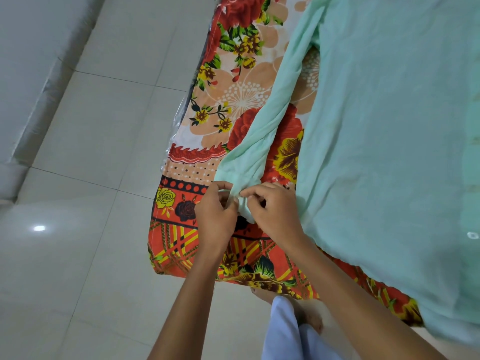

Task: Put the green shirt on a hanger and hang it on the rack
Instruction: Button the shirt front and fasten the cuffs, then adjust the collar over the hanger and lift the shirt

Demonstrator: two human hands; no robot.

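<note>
Nearest to us, we see a bare foot on the pale tiled floor, beside a fold of white garment at the bottom edge. Just above, our two forearms reach forward to the bed's corner. Our left hand and right hand meet at the cuff of the green shirt's long sleeve; the fingers of both hands are curled and pinch the cuff fabric between them. The green shirt lies spread flat on the bed, its body to the right of our hands, the sleeve running away from the cuff toward the shoulder. Under it lies a floral bedsheet in red, orange and yellow. A small white button shows at the shirt's right edge.
</note>
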